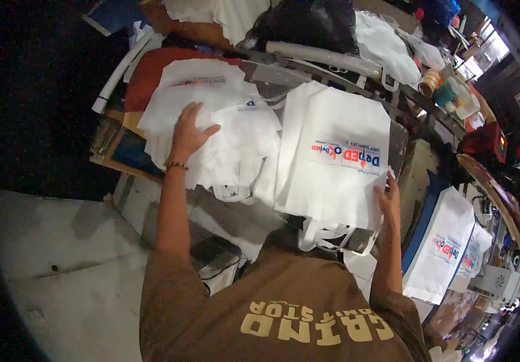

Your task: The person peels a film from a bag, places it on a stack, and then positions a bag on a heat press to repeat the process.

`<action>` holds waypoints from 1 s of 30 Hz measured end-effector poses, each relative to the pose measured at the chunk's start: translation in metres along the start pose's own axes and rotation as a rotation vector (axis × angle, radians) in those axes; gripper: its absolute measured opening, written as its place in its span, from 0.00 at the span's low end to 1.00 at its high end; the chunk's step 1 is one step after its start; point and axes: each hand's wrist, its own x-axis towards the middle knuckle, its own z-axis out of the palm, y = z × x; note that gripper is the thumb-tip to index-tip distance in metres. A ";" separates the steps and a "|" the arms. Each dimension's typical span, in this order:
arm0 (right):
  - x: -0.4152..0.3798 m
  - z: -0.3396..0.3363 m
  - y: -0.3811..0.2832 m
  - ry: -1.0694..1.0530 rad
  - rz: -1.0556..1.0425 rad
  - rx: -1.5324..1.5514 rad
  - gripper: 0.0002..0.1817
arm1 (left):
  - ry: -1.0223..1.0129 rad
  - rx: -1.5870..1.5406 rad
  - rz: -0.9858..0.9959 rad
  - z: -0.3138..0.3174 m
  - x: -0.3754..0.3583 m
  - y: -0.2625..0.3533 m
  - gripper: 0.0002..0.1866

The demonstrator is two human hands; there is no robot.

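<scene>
My left hand (188, 134) lies with fingers spread on a loose, overlapping pile of white cloth bags (236, 154). A beaded bracelet circles that wrist. On the right, a neater stack carries a printed white bag (338, 120) on top, its red and blue "DepED" lettering facing up. My right hand (388, 196) is at this bag's right edge, thumb over the cloth and fingers along the side; it appears to grip the edge, though the fingers are partly hidden. White handles (326, 235) hang from the stack's near end, toward my brown shirt.
More printed bags (441, 247) lie on a blue board at the right. Behind the stacks are a wrapped roll (323, 57), a black plastic bag (305, 27) and several containers (447, 93). Pale floor tiles (73, 253) show at the lower left.
</scene>
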 end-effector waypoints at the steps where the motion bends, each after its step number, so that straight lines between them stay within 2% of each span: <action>1: 0.004 0.003 0.002 0.007 -0.006 0.003 0.42 | 0.020 0.147 0.075 0.021 0.005 -0.012 0.28; 2: 0.005 0.005 0.007 0.014 -0.069 -0.103 0.42 | 0.035 0.288 0.151 0.034 0.010 -0.014 0.28; 3: 0.003 0.001 0.014 0.026 -0.123 -0.215 0.41 | 0.031 0.274 0.162 0.045 0.012 -0.017 0.28; 5: -0.002 0.000 0.012 0.047 -0.137 -0.289 0.41 | -0.088 0.257 -0.057 0.063 0.020 -0.013 0.19; 6: -0.003 0.003 0.009 0.047 -0.162 -0.352 0.41 | -0.094 0.239 -0.048 0.069 0.024 -0.011 0.19; 8: -0.005 0.002 0.004 0.089 -0.235 -0.333 0.41 | -0.175 0.270 -0.038 0.072 0.028 -0.015 0.10; 9: -0.007 0.002 0.002 0.121 -0.287 -0.438 0.41 | -0.031 0.310 0.091 0.073 0.028 -0.018 0.09; 10: -0.010 0.003 -0.004 0.151 -0.337 -0.543 0.40 | -0.034 0.305 0.095 0.071 0.028 -0.024 0.09; 12: -0.016 0.006 -0.015 0.152 -0.284 -0.470 0.37 | -0.034 0.447 0.042 0.067 0.031 -0.032 0.11; 13: -0.014 0.007 -0.014 0.100 -0.274 -0.365 0.37 | 0.149 0.212 -0.073 0.034 0.028 0.015 0.10; 14: -0.014 0.006 -0.013 0.050 -0.263 -0.260 0.37 | 0.145 0.207 -0.066 0.019 0.023 0.038 0.10; 15: -0.016 0.006 -0.013 0.057 -0.258 -0.262 0.37 | 0.262 0.106 -0.006 0.009 0.017 0.055 0.07; 16: -0.017 0.007 -0.015 0.149 -0.348 -0.442 0.37 | 0.380 0.004 0.051 0.001 0.008 0.074 0.05; 17: -0.017 0.010 -0.019 0.237 -0.439 -0.624 0.37 | 0.312 -0.070 0.057 -0.006 -0.007 0.100 0.05; 18: -0.018 0.013 -0.031 0.236 -0.438 -0.626 0.37 | 0.244 -0.141 0.061 -0.011 -0.027 0.130 0.07; 19: -0.020 0.016 -0.051 0.138 -0.263 -0.354 0.35 | 0.145 -0.098 0.177 -0.014 -0.046 0.160 0.07; 20: -0.023 0.022 -0.073 0.038 -0.087 -0.083 0.34 | 0.105 -0.275 0.275 -0.004 -0.066 0.180 0.08; 21: -0.030 0.031 -0.094 -0.119 0.030 0.257 0.35 | 0.068 -0.279 0.368 0.012 -0.090 0.197 0.08; 22: -0.034 0.041 -0.101 -0.123 0.031 0.255 0.35 | 0.005 -0.379 0.402 0.021 -0.110 0.220 0.08; 24: -0.040 0.054 -0.107 -0.338 0.385 1.022 0.37 | -0.177 -0.550 0.404 0.034 -0.138 0.256 0.09; 25: -0.041 0.056 -0.104 -0.301 0.409 0.921 0.42 | -0.178 -0.550 0.399 0.039 -0.144 0.262 0.09; 26: -0.045 0.057 -0.099 -0.301 0.413 0.918 0.42 | -0.316 -0.642 0.403 0.044 -0.148 0.266 0.10; 27: -0.052 0.057 -0.092 -0.310 0.270 0.664 0.42 | -0.455 -0.734 0.405 0.050 -0.152 0.266 0.10; 28: -0.058 0.059 -0.084 -0.318 0.128 0.409 0.43 | -0.458 -0.736 0.399 0.057 -0.153 0.260 0.10; 30: -0.064 0.056 -0.065 -0.268 0.079 0.418 0.44 | -0.461 -0.635 0.074 0.078 -0.145 0.231 0.11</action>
